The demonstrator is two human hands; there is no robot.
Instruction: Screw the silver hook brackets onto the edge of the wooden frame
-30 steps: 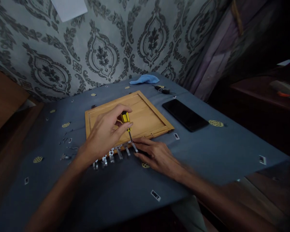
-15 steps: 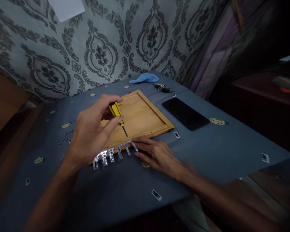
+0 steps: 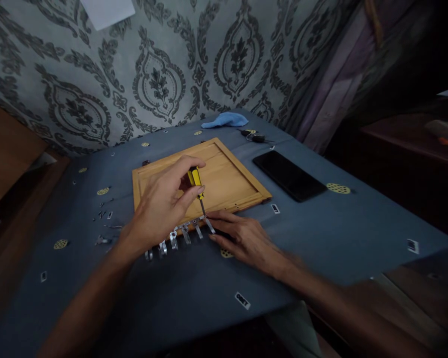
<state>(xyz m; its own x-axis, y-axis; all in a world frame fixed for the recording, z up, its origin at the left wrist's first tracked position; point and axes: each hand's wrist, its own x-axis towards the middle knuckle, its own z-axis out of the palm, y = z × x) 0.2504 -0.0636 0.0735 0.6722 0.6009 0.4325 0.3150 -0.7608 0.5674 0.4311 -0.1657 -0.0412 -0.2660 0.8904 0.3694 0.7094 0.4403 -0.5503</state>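
Observation:
My left hand (image 3: 164,199) grips a small yellow-and-black screwdriver (image 3: 196,183), its shaft pointing down. The tip meets the right end of a silver metal hook rail (image 3: 186,227), close to my right fingertips. That rail lies along the near edge of a framed wooden board (image 3: 227,174), several hooks hanging over the side. My right hand (image 3: 242,238) rests at the rail's right end, index finger on top and thumb below beside the last hook. My left wrist and hand cover part of the board and the rail's left end.
A black phone (image 3: 289,175) lies right of the board. Behind it are keys (image 3: 254,136) and a blue cloth (image 3: 226,120). Small screws (image 3: 102,215) and a metal piece (image 3: 103,240) lie on the left of the blue tablecloth (image 3: 343,238). A patterned wall stands behind the table.
My left hand has moved right and slightly down with the screwdriver, bringing its tip from above the board to the rail's right end. My right hand has stayed in place.

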